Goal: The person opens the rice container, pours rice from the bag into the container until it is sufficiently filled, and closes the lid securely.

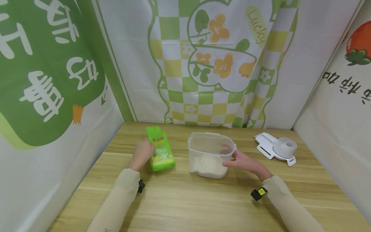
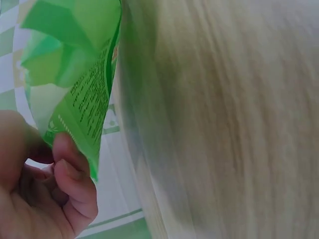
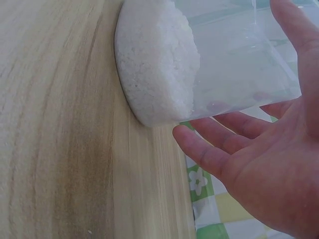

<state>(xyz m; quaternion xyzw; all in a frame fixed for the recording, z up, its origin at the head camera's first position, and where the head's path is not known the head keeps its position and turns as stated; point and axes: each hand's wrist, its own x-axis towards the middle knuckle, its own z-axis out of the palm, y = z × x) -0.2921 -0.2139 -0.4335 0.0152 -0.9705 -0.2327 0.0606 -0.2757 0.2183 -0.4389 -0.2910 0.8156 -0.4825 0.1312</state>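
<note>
A green printed plastic bag (image 1: 161, 149) stands on the left of the table. My left hand (image 1: 144, 152) pinches its edge between thumb and fingers; in the left wrist view the bag's back (image 2: 82, 94) looks creased and partly see-through. To the right of the bag, a clear plastic container (image 1: 211, 143) stands upright without a lid, its lower part filled with white rice (image 3: 154, 59). My right hand (image 1: 244, 161) is at the container's right end, thumb on the near side and spread, fairly straight fingers behind it. Some of these fingers show through the clear wall.
A white lid (image 1: 268, 146) with side latches and a round clear plastic piece (image 1: 285, 147) lies at the table's back right. The wooden table (image 1: 185, 206) meets a patterned cloth (image 1: 203, 109) at its back edge, with printed cloths on both sides.
</note>
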